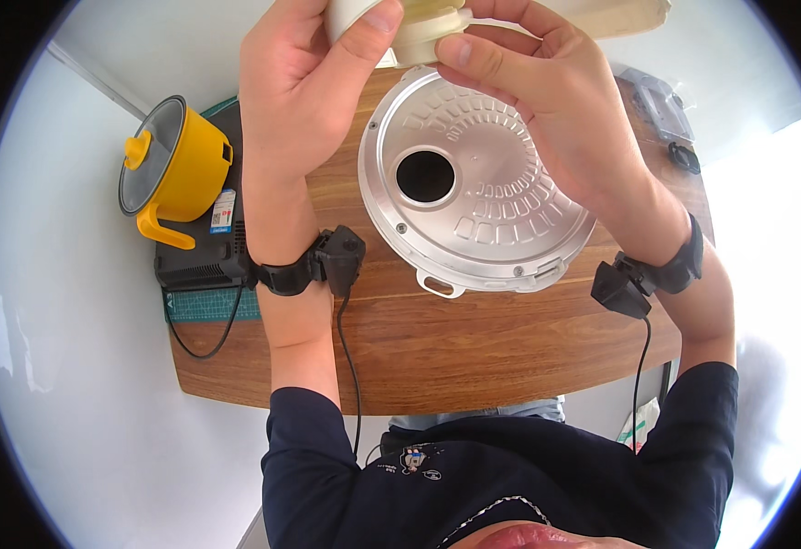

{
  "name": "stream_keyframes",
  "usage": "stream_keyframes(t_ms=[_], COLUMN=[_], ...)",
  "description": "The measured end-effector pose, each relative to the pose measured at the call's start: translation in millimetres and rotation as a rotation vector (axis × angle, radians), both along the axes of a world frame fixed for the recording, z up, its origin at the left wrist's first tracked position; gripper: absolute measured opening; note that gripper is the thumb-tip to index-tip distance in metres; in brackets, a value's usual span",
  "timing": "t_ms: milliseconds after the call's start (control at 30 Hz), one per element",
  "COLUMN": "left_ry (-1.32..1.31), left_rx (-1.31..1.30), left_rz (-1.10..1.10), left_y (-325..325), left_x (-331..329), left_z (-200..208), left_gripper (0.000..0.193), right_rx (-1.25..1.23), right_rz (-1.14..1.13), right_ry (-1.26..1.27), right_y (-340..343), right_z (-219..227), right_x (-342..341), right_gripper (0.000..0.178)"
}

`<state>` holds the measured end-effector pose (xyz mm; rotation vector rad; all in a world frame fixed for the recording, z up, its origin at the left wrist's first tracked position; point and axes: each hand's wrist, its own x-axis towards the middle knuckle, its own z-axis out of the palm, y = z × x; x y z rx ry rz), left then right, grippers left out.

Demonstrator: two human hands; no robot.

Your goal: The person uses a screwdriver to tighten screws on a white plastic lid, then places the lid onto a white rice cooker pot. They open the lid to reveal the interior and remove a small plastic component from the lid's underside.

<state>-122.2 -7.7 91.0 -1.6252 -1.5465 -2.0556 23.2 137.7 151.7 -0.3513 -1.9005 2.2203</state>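
At the top edge of the view, both hands are raised around a white and cream rounded plastic part [426, 27] with stepped rings. My left hand [300, 110] wraps its white side, thumb laid across it. From the other side my right hand [561, 87] pinches the lower cream rim between thumb and fingers. The part's upper end is cut off by the picture's edge. Beneath the hands a round silver lid [495, 163] lies flat, ribbed, with a dark round hole toward its left and a loop tab at its near edge. Neither hand touches the lid.
A yellow pot [190, 169] with a glass cover stands at the left on a black box [201, 265], over a green cutting mat [213, 306]. A clear plastic tray [661, 105] and a small black object [683, 157] lie far right on the wooden table [501, 348]. Cabled black devices are strapped to both wrists.
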Motion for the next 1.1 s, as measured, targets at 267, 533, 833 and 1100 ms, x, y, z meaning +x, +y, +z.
stream_keyframes(t_ms=[267,533,833,1100], left_ry=[-0.05,0.04,0.04,-0.029], left_rx=[-0.027,-0.023,-0.035,0.028], left_rz=[0.0,0.084,0.106,0.129], left_y=[-2.2,-0.9,-2.1,4.0], left_x=[5.3,2.7,7.3,5.9], left_z=[6.7,4.8,8.7,7.1], left_gripper=[0.038,0.035,0.034,0.034], right_rx=[-0.029,-0.023,0.052,-0.02], right_rz=[0.045,-0.059,-0.087,-0.022], right_ry=[0.168,0.004,-0.071,0.03], right_y=[10.4,0.0,2.1,13.8], right_z=[-28.3,-7.7,-10.5,-33.1], right_x=[-6.0,-0.1,-2.0,-9.2], right_gripper=[0.05,0.038,0.027,0.029])
